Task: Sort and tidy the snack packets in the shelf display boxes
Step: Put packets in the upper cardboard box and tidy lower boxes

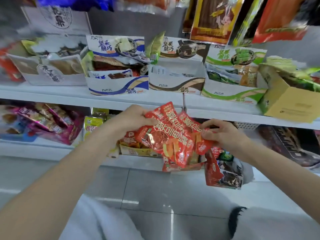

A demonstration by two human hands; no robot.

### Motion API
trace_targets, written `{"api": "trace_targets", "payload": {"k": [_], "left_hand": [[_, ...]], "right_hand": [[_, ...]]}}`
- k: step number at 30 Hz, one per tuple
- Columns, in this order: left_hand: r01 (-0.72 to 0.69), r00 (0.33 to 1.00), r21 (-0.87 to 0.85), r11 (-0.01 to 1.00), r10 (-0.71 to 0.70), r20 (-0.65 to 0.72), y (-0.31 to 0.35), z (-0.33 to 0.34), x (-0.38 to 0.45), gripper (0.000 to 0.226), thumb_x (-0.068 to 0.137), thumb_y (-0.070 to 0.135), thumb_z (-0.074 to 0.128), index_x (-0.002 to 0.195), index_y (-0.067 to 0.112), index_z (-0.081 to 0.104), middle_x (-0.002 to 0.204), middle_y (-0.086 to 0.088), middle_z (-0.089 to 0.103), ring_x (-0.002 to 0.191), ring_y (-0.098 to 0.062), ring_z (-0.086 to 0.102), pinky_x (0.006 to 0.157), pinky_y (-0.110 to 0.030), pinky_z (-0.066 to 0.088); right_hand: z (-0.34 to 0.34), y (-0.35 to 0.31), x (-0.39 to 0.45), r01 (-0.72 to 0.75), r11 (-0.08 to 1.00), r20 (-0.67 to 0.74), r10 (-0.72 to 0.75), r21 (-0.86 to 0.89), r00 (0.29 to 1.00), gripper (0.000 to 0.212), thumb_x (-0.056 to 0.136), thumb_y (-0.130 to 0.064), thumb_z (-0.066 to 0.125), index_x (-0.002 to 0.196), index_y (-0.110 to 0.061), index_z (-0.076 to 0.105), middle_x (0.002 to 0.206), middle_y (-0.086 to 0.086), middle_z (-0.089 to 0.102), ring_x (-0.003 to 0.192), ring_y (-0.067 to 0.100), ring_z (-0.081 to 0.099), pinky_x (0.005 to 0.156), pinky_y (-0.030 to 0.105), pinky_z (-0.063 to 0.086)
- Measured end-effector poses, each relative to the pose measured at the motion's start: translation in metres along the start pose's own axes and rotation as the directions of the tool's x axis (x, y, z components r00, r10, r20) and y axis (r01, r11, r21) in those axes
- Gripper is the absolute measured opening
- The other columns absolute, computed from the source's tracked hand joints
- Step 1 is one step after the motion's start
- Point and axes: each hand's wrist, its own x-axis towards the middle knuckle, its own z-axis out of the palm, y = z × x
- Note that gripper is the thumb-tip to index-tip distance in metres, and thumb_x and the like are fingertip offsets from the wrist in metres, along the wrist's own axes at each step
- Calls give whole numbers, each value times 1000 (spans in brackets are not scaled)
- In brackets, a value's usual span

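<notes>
A fanned bunch of red snack packets (170, 134) with gold lettering hangs in front of the lower shelf, held by both hands. My left hand (133, 116) grips the bunch at its upper left edge. My right hand (223, 134) pinches the packets at their right side. Directly beneath them stands a red display box (180, 167) on the lower shelf, with more red packets in it. A yellow display box (136, 150) with similar packets sits just to its left. The hands partly hide both boxes.
The upper shelf (74, 96) carries a blue-striped box (119, 87), a brown-striped box (174, 84), a green-striped box (232, 94) and a tilted cardboard box (289, 103). Pink packets (50, 122) fill the lower left. A red-and-black packet (223, 174) hangs off the lower shelf's edge. Bags hang at top right.
</notes>
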Motion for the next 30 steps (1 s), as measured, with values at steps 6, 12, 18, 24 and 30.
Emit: {"api": "trace_targets", "payload": {"k": [6, 12, 18, 24, 30], "left_hand": [[-62, 997, 565, 823, 74, 2, -40, -15, 3, 18, 87, 23, 61, 73, 14, 64, 69, 2, 58, 70, -18, 56, 61, -26, 40], [-78, 996, 683, 726, 85, 24, -55, -14, 16, 18, 88, 26, 58, 96, 14, 69, 91, -3, 65, 83, -20, 60, 69, -31, 48], [-116, 990, 773, 624, 9, 142, -49, 0, 28, 20, 87, 22, 59, 70, 17, 52, 62, 6, 45, 71, -18, 50, 62, -30, 39], [-183, 959, 775, 605, -65, 277, -49, 4, 28, 15, 89, 22, 58, 80, 11, 64, 74, 2, 58, 72, -16, 54, 68, -31, 45], [-173, 935, 772, 611, -145, 324, -44, 15, 32, 21, 92, 20, 54, 73, 13, 60, 73, 3, 54, 68, -12, 50, 57, -21, 36]], "right_hand": [[45, 45, 47, -177, 869, -139, 126, -461, 982, 14, 82, -1, 61, 89, -13, 60, 101, 7, 50, 72, 18, 54, 57, 24, 46], [88, 76, 83, -129, 835, -104, 86, -535, 991, 26, 85, 5, 55, 107, -8, 53, 87, 6, 53, 57, 12, 46, 41, 14, 37], [97, 92, 101, -64, 573, 55, 188, -817, 981, 40, 90, -3, 44, 126, -19, 50, 129, 9, 51, 113, 26, 50, 91, 34, 46], [96, 83, 100, -24, 478, 61, 163, -878, 985, 41, 92, -13, 38, 127, -29, 53, 143, 12, 30, 134, 33, 22, 110, 43, 23], [73, 69, 89, 54, 531, 211, 239, -846, 948, 36, 93, -21, 47, 128, -13, 53, 137, 11, 44, 125, 27, 42, 103, 34, 36]]}}
